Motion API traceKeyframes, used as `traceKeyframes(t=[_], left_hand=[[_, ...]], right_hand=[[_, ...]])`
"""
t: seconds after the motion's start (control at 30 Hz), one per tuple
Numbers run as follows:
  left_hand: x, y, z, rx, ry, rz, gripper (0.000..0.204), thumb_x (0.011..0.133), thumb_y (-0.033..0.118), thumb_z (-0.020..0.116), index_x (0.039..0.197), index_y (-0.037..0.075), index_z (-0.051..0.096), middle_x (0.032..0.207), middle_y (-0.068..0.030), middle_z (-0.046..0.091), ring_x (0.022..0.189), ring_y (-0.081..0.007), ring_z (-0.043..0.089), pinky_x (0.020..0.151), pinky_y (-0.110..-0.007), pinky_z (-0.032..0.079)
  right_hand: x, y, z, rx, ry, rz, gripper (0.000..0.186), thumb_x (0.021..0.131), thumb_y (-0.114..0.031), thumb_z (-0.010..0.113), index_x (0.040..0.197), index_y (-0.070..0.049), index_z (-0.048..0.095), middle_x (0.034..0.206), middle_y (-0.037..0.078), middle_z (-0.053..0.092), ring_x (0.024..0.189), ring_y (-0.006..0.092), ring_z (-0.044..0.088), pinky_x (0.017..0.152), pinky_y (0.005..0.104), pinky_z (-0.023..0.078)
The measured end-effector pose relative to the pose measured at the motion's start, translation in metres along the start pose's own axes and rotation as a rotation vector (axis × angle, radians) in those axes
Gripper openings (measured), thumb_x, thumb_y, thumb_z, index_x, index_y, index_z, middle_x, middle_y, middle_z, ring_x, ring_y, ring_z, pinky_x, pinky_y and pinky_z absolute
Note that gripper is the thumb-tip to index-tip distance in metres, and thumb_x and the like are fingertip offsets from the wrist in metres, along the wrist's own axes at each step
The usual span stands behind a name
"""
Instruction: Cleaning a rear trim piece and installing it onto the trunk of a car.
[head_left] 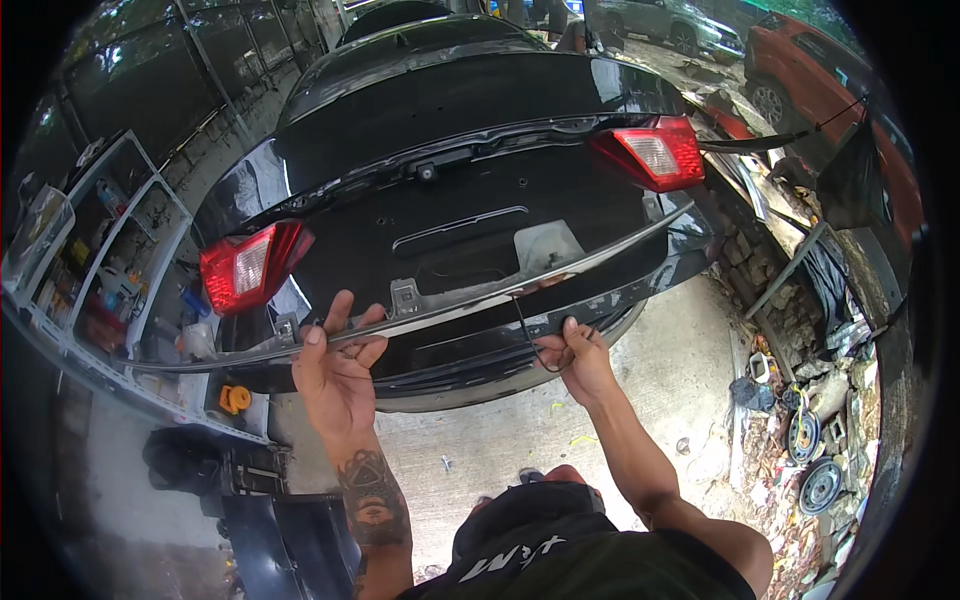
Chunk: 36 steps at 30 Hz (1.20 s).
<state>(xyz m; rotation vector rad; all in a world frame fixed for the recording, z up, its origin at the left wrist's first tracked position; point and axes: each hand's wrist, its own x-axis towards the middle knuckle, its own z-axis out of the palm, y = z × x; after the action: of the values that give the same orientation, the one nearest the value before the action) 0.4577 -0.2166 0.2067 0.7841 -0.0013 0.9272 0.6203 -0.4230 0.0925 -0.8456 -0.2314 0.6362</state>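
Observation:
My left hand [335,390] holds a long silver-and-grey trim strip [436,315] from below, thumb against it and fingers partly curled around it. The strip lies crosswise in front of the black car's trunk lid [350,210], with mounting tabs along its upper edge. My right hand [585,360] is closed on a thin black cord [525,330], which runs down from the strip and loops at my fingers. Red tail lights [245,270] [655,155] sit at both sides of the lid.
A metal shelving rack [165,240] with supplies stands at the left, with dark panels [300,540] below it on the concrete floor [500,440]. Rubble and wheels [820,485] lie along the right, beside a low block edge. A red vehicle [805,70] and a silver one stand at the back right.

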Motion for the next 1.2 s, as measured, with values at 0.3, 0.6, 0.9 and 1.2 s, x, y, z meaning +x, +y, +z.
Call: traceKeyframes(t=[0.3,0.6,0.9,1.2], left_hand=[[0.022,-0.013,0.012,0.076,0.150,0.002,0.024,0.089,0.018,0.051,0.092,-0.005,0.050,0.101,-0.0229,0.057,0.081,-0.0288,0.063,0.067,-0.037,0.059],[0.071,-0.019,0.021,0.063,0.099,0.032,0.021,0.087,0.018,0.055,0.097,0.000,0.049,0.099,-0.0205,0.059,0.085,-0.0265,0.063,0.071,-0.042,0.057],[0.099,-0.033,0.033,0.041,0.094,-0.020,0.020,0.088,0.014,0.053,0.096,-0.003,0.046,0.101,-0.0215,0.056,0.095,-0.0328,0.059,0.074,-0.049,0.055],[0.125,-0.031,0.009,0.020,0.134,-0.064,0.016,0.086,0.008,0.054,0.095,-0.001,0.044,0.096,-0.0143,0.054,0.101,-0.0300,0.055,0.083,-0.055,0.048]], right_hand=[[0.002,-0.004,-0.001,-0.070,-0.028,-0.036,0.044,0.095,-0.029,0.038,0.087,0.008,0.060,0.071,0.015,0.065,0.055,0.0219,0.061,0.057,0.0282,0.049],[0.003,-0.006,0.000,-0.117,-0.029,-0.092,0.042,0.094,-0.026,0.038,0.076,0.005,0.060,0.070,0.016,0.064,0.051,0.0203,0.058,0.056,0.0347,0.052],[0.001,-0.008,0.006,-0.099,-0.015,-0.091,0.043,0.094,-0.026,0.040,0.073,0.005,0.061,0.071,0.017,0.064,0.050,0.0201,0.058,0.055,0.0361,0.052],[0.003,-0.005,0.004,-0.096,-0.020,-0.115,0.043,0.094,-0.026,0.040,0.069,0.004,0.058,0.075,0.020,0.064,0.050,0.0214,0.058,0.055,0.0349,0.052]])
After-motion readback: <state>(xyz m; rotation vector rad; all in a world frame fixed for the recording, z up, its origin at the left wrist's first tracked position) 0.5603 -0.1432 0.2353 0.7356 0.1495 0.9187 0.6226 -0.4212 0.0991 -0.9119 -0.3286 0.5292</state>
